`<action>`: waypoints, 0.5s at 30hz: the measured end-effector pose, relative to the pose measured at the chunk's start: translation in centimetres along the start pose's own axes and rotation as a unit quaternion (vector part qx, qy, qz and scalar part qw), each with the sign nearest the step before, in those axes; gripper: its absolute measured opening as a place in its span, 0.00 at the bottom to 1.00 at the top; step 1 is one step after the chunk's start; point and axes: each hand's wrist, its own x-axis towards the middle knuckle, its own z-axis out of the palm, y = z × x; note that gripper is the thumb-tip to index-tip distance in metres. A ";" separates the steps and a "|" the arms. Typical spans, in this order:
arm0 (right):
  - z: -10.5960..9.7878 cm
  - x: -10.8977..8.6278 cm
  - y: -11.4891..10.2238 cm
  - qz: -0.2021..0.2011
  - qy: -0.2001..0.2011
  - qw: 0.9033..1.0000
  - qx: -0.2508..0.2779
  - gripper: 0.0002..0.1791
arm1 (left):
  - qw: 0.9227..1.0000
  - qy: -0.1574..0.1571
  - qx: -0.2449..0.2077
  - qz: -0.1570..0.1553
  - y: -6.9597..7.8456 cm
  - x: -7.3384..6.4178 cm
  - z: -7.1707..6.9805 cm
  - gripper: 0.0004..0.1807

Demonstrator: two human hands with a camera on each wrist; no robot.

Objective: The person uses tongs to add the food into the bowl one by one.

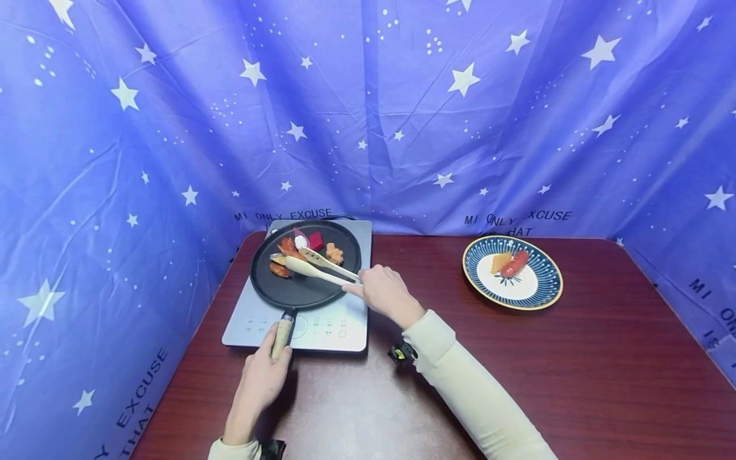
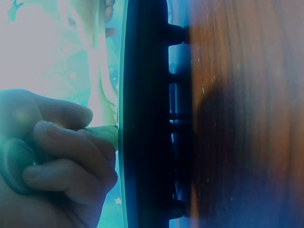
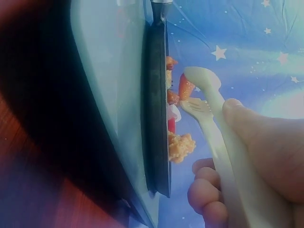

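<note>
My left hand (image 1: 264, 377) grips the tan handle (image 1: 282, 338) of a flat black frying pan (image 1: 305, 291). Cream-coloured tongs (image 1: 322, 275) are held in my right hand (image 1: 391, 294), reaching over the pan from the right. Between their tips, an orange-red piece of food (image 3: 186, 88) shows in the right wrist view, close over the pan. The pan bears a golden crumbly piece (image 1: 335, 253), a dark red cube (image 1: 315, 240), a white-and-purple piece (image 1: 301, 241) and a brown piece (image 1: 280, 271). The tongs partly cover the food in the head view.
Beneath the pan is a white induction cooktop (image 1: 339, 342) on a reddish-brown table (image 1: 604, 358). To the right stands a blue-patterned plate (image 1: 546, 281) with a red sausage (image 1: 514, 263) and a yellow piece (image 1: 500, 262). A blue star-printed curtain (image 1: 402, 179) surrounds the table.
</note>
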 end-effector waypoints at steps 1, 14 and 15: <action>0.0 0.1 0.0 -0.003 0.002 1.000 -0.003 0.26 | 1.000 0.000 0.000 0.001 0.0 0.0 0.0 0.32; 0.1 1.2 -0.4 -0.008 -0.002 1.000 -0.029 0.25 | 1.000 -0.004 -0.004 -0.004 -0.1 0.0 0.0 0.32; 0.1 1.3 -0.4 -0.006 -0.003 0.999 -0.032 0.25 | 1.000 -0.004 -0.004 -0.002 -0.1 0.1 0.0 0.32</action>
